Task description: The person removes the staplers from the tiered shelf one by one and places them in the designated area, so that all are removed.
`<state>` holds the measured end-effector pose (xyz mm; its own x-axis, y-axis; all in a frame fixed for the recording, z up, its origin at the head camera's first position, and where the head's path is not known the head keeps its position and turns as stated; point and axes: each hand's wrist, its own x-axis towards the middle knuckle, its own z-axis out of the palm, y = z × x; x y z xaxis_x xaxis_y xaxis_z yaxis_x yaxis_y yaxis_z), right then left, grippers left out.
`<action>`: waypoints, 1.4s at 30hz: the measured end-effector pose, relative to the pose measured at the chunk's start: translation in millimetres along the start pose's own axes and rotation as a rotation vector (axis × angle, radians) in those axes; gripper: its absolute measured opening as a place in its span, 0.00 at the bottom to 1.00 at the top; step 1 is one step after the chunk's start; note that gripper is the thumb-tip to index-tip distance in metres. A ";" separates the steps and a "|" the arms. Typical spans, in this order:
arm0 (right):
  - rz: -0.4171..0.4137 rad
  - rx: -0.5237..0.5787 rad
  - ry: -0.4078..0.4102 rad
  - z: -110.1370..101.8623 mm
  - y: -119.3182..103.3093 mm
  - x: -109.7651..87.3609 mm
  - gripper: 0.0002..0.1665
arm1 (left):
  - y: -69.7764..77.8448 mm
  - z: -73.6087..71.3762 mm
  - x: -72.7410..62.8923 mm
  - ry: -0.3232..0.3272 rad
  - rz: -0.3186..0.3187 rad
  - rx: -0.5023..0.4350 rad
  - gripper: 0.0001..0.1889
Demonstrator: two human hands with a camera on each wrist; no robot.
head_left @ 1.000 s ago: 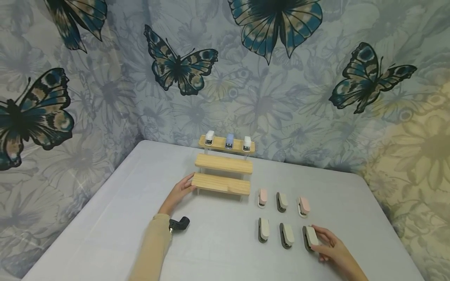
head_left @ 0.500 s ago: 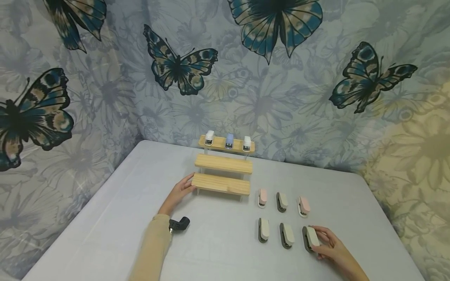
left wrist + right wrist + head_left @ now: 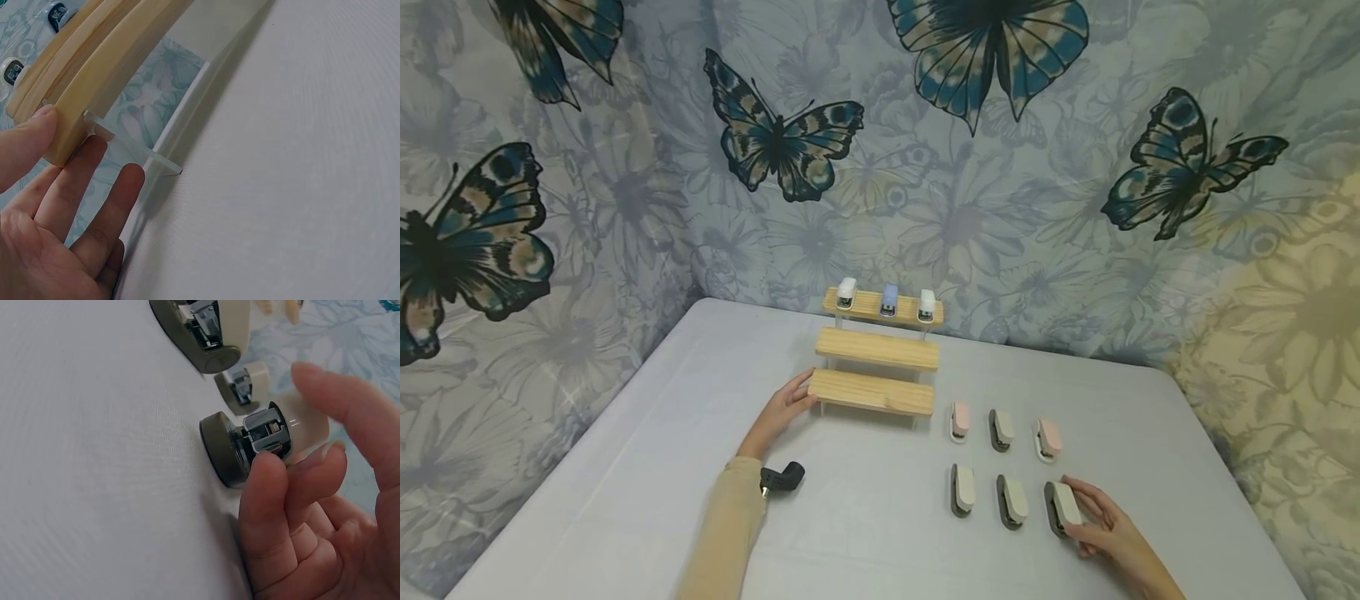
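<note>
Right hand (image 3: 1105, 527) pinches the near-right stapler (image 3: 1063, 507), apparently readying a pick-up; left hand (image 3: 781, 414) pinches the near shelf (image 3: 872, 393) by its left end. Next likely calls for a clean lift.

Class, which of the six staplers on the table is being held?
The cream-topped, dark-based stapler at the right end of the nearer row: the right hand holds it, while the other five staplers are untouched.

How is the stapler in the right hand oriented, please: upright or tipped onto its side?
Upright: the right wrist view shows the stapler with its dark base towards the table, cream top away.
</note>
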<state>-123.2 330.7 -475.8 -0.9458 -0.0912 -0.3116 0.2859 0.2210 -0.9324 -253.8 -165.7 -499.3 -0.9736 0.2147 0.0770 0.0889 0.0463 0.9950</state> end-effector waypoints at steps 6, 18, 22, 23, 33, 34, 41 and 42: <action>-0.083 -0.010 0.053 -7.1 -8.6 -7.8 0.36 | -0.7 0.3 1.5 -0.013 0.006 -0.005 0.32; -0.639 0.143 -0.201 -17.0 -76.6 11.3 0.32 | 6.8 -0.1 -0.7 0.000 -0.038 -0.011 0.32; -0.667 0.182 -0.257 0.7 -79.9 25.7 0.32 | 21.2 1.6 -5.6 -0.032 -0.031 -0.019 0.31; -0.665 0.181 -0.260 4.9 -81.8 29.4 0.31 | 23.9 2.0 -6.9 -0.037 -0.027 -0.019 0.31; -0.599 0.088 -0.183 39.4 -119.1 71.9 0.31 | 28.3 1.1 -12.3 -0.018 -0.038 -0.010 0.31; -0.592 0.085 -0.180 42.7 -123.0 75.5 0.31 | 28.1 1.1 -12.4 -0.018 -0.037 -0.010 0.31; -0.535 0.051 -0.184 64.9 -151.9 93.1 0.32 | 23.4 -0.2 -9.3 -0.024 -0.035 0.001 0.31; -0.533 0.054 -0.189 68.3 -155.6 95.7 0.33 | 20.4 -1.4 -7.7 -0.020 -0.037 -0.002 0.32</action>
<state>-247.7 221.3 -373.0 -0.9190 -0.3498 0.1818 -0.2111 0.0472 -0.9763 -244.8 -167.8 -479.5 -0.9719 0.2321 0.0388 0.0524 0.0527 0.9972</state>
